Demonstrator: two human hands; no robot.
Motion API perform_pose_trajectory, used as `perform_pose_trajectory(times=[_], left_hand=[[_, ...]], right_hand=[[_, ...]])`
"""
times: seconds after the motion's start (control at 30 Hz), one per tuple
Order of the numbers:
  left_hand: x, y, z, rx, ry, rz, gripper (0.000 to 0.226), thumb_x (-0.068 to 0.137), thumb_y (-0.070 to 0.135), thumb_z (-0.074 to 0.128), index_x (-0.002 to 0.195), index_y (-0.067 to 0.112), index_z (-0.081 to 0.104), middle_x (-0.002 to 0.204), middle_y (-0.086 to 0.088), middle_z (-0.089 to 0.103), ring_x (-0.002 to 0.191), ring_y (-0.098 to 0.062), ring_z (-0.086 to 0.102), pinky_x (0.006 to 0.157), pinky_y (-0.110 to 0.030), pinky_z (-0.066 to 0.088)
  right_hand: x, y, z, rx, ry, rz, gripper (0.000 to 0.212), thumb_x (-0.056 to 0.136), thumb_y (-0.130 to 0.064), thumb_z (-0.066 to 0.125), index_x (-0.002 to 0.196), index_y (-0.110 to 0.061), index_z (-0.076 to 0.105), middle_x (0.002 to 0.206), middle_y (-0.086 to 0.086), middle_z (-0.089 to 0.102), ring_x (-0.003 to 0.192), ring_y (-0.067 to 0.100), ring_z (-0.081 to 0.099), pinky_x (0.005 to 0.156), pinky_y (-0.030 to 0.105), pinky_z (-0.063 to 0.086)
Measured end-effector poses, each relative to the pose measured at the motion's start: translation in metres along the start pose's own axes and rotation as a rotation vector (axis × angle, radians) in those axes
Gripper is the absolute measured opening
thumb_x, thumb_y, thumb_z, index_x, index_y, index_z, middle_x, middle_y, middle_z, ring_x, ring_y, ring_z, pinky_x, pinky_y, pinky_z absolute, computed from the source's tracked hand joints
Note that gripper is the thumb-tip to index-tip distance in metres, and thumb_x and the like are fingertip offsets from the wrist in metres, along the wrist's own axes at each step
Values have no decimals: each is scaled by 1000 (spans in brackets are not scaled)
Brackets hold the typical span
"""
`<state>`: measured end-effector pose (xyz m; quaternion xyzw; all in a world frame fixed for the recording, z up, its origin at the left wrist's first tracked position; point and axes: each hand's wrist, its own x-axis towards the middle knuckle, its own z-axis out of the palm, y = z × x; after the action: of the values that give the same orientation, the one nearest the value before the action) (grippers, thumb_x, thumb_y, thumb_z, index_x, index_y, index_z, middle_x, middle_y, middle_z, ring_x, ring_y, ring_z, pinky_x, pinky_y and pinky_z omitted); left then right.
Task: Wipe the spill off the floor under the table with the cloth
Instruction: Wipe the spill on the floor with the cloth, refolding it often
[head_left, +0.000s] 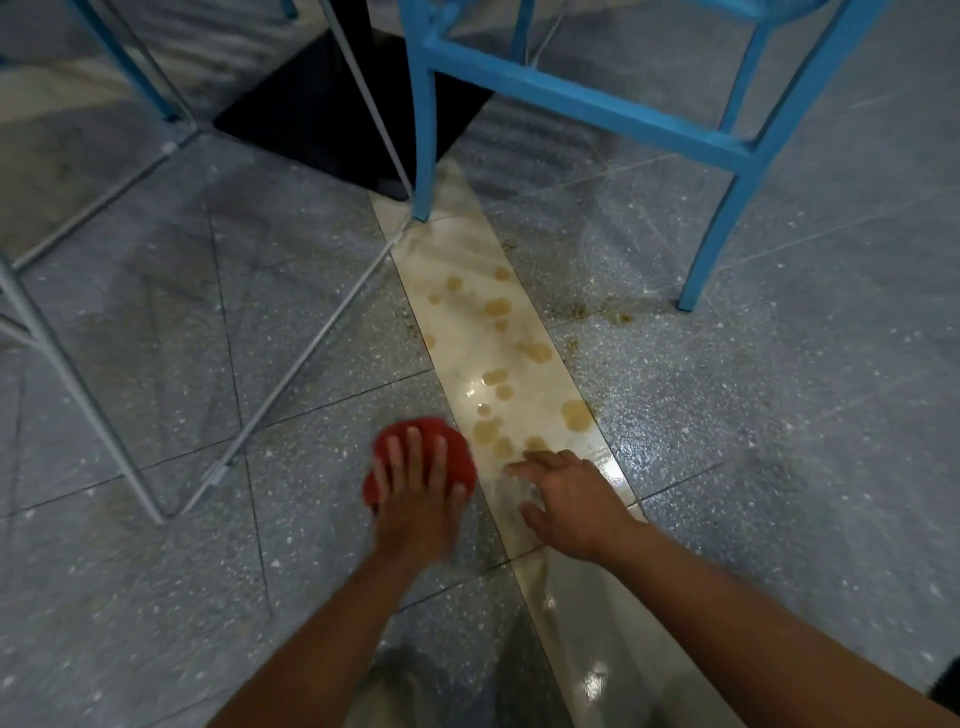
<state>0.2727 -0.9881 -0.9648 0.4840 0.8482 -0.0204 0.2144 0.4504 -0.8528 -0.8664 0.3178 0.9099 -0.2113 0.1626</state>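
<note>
I pressed my left hand (415, 475), fingers spread flat, on the red cloth (452, 457) beside the brown spill (498, 306), apparently ready to sweep. My right hand (566, 501) lay open and empty on the pale strip (566, 587), seemingly for support.

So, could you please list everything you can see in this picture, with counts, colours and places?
Cloth: one, red, bunched on the grey floor just left of the pale strip, under the left hand.
Spill: many brownish drops and puddles, along the pale strip and onto the grey tiles at its right.
Floor: grey speckled tiles, crossed by one glossy cream strip.
Chair: one, blue, top right, two legs standing by the spill.
Table base: one, black, top centre.
Metal legs: several thin grey ones, at left.
Hands: left hand flat on the cloth, fingers spread; right hand open, on the pale strip beside the nearest drops.
</note>
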Motion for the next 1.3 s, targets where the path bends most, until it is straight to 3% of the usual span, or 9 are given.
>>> perform_pose_trajectory(times=[0.1,0.2,0.37,0.53,0.73,0.93,1.03,1.17,1.3], left_hand=[[-63,13,35,101,11,503,78,101,60,45,168,30,20,176,-11,8,161,-43,9,123,-66,24],[-89,-33,36,237,-16,763,76,99,70,49,165,41,26,175,-4,20,161,-33,21,123,-55,21],[-36,-114,4,134,23,298,78,100,79,28,167,42,13,177,-8,5,162,-39,6,126,-62,24],[-22,-39,2,-98,110,-228,75,102,68,10,167,32,9,175,-17,4,161,-46,2,126,-67,15],[-83,12,45,236,-28,655,59,104,59,44,160,43,37,172,-9,29,161,-40,9,125,-55,16],[-75,-57,-53,151,-20,313,68,102,51,27,164,24,33,173,-16,17,161,-33,11,129,-46,9],[-59,-86,-127,74,-81,146,83,92,62,16,163,24,37,174,-10,13,162,-28,9,132,-41,5],[-40,-74,-194,175,-98,179,61,107,51,38,163,27,36,175,-5,15,163,-24,16,131,-39,11],[-31,-23,-226,166,-232,230,54,110,53,35,161,34,37,176,2,13,163,-22,14,132,-46,15]], right_hand=[[6,3,-8,4,39,-6,58,90,-41,56,147,-36,44,156,0,43,137,25,43,108,40,39],[7,6,-8,16,24,-11,60,90,-38,57,148,-35,44,157,0,42,137,25,42,109,40,39],[2,2,3,25,-20,-21,59,91,-38,59,148,-34,44,158,0,41,139,25,41,112,39,37],[7,-22,3,88,-4,-54,57,92,-39,55,148,-33,45,157,3,42,137,28,42,111,40,37],[11,-33,9,85,35,-64,51,89,-35,54,139,-30,54,144,3,53,125,28,50,103,40,43],[-33,-55,64,-6,179,5,31,76,-27,63,104,-16,70,99,8,62,86,28,59,68,38,52],[-56,-77,108,-45,69,51,46,62,-36,83,103,-16,74,104,14,69,90,33,68,69,44,59],[-59,-98,144,-27,14,149,45,74,-33,71,111,-9,77,122,25,68,103,43,71,74,53,62],[-50,-120,155,118,-26,244,86,55,-45,94,129,-8,69,138,29,57,122,50,58,89,63,52]])
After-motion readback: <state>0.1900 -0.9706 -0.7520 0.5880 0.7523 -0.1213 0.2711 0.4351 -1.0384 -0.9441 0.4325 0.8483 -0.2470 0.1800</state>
